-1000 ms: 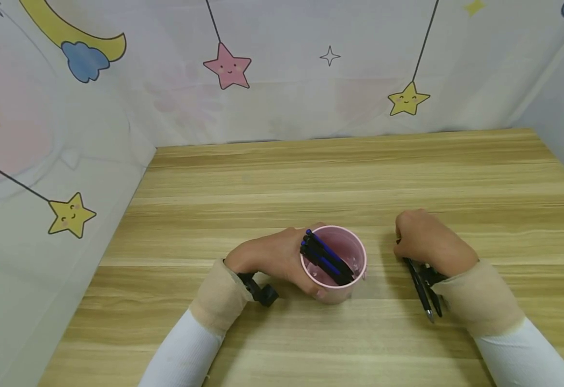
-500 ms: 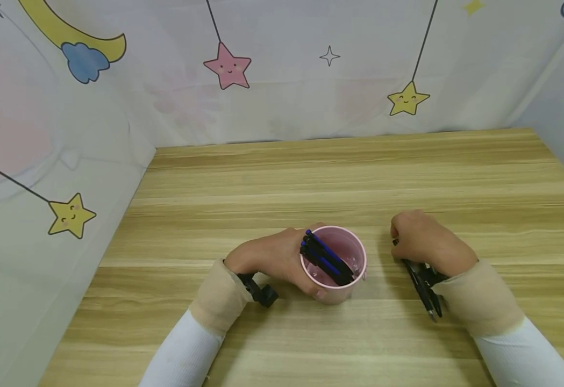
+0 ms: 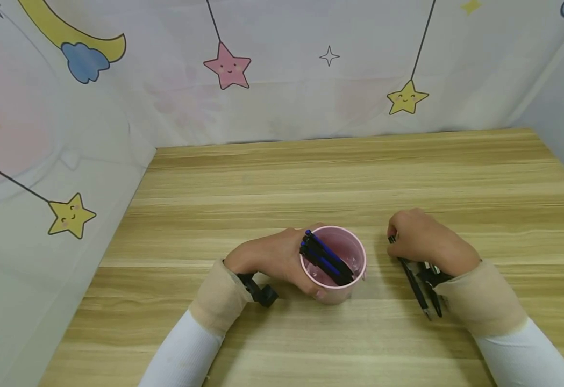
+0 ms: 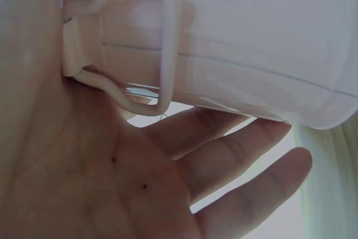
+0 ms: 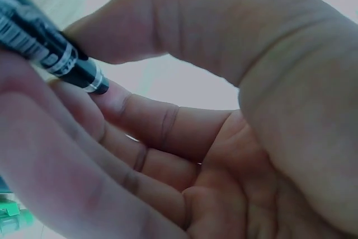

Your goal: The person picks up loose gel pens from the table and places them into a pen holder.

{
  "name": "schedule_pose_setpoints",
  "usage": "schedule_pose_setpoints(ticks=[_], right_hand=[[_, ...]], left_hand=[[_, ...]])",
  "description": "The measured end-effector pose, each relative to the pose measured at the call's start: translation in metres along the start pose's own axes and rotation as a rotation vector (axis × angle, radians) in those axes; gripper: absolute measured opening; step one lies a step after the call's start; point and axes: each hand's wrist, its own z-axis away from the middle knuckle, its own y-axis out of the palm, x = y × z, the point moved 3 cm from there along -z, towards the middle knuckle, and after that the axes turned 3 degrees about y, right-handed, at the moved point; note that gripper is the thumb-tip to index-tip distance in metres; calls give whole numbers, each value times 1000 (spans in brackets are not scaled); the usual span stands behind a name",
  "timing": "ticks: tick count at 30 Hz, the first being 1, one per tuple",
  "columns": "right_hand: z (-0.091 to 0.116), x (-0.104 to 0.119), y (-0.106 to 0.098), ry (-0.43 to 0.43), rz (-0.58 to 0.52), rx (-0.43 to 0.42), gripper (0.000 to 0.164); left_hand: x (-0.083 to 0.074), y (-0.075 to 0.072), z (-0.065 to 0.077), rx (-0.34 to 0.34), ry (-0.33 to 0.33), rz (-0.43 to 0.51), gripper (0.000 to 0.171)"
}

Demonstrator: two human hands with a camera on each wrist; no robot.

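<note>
A pink bucket-shaped cup (image 3: 338,296) stands upright on the table, and my left hand (image 3: 279,255) grips it from the left, thumb at the near side. Inside lean several black pens with blue parts (image 3: 327,259), resting against the rim. The left wrist view shows the cup's wall (image 4: 240,37) and wire handle (image 4: 169,43) against my palm. My right hand (image 3: 422,242) pinches a black pen (image 5: 50,48) with a printed label and silver band between thumb and fingers. Out from under that hand, a black pen with a silver tip (image 3: 414,287) and another dark pen (image 3: 435,302) point toward me.
The wood-grain table (image 3: 262,183) is bordered by a cloth (image 3: 282,113) printed with stars and a moon at the back and left. A black wrist mount (image 3: 262,294) sticks out below my left wrist. A small green object (image 5: 14,216) shows at the right wrist view's lower left corner.
My right hand has shifted slightly left, and more of the pen's end shows past its fingers. The left hand and the cup have stayed put.
</note>
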Motion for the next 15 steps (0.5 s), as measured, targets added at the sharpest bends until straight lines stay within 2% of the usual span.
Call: schedule_pose_setpoints(ticks=[5,15], right_hand=[[1,2,-1,-8,-9,6,30],[1,5,-3,-28,-17,-9,30]], left_hand=[[0,0,0,1,5,5,85],[0,0,0,6,12,23,84]])
